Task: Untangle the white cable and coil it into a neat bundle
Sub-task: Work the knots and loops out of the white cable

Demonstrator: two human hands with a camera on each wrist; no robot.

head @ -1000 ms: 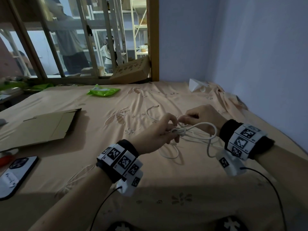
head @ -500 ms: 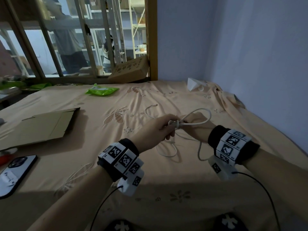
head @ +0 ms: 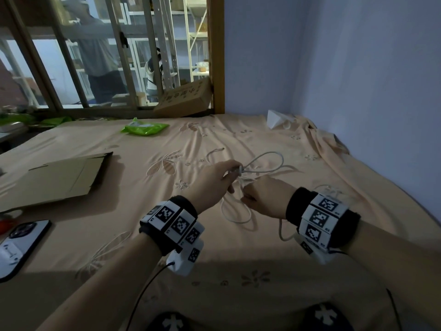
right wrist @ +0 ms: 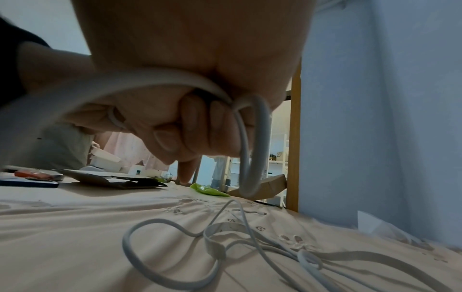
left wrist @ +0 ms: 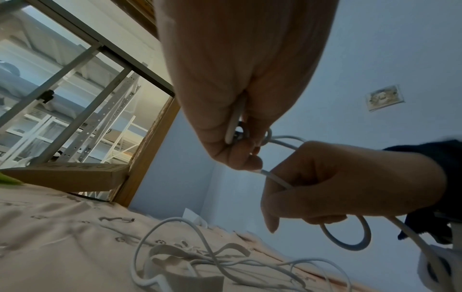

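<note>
Pinching the white cable (head: 267,161), both hands' grip leaves its loop pointing away.

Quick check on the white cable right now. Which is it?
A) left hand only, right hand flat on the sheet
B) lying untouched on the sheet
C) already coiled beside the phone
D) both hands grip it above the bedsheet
D: the left hand pinches the white cable at its knot and the right hand has its fingers curled round a strand, with loose loops trailing on the bedsheet.

A bedroom: embroidered peach bedsheet (head: 143,199), window (head: 95,56) onto storage shelving (head: 198,44)
</note>
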